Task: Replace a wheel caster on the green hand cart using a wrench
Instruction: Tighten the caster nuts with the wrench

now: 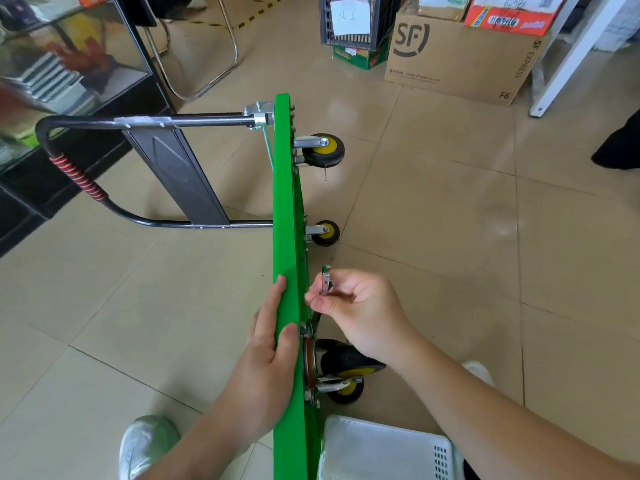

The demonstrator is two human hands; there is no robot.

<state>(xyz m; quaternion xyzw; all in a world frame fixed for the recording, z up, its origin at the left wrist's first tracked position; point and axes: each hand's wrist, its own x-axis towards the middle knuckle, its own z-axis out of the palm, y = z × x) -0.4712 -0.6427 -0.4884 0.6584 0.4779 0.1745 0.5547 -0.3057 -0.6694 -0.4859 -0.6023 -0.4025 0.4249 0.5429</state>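
The green hand cart [284, 202] stands on its long edge on the floor, its underside facing right and its black handle [145, 123] lying out to the left. My left hand [268, 348] holds the deck's upper edge, fingers flat on the top face and thumb over the rim. My right hand [360, 310] grips a small metal wrench [326, 280] close to the underside. Just below it sits the near caster [341, 370], black with a yellow hub. Two more casters [323, 150] [325, 233] stick out farther along.
A white plastic basket [384, 448] stands on the floor by the cart's near end. Cardboard boxes [457, 60] and a dark crate [353, 19] are at the back. A glass cabinet [69, 71] is on the left, a chair frame [204, 53] behind. My shoe [145, 445] is at the bottom left.
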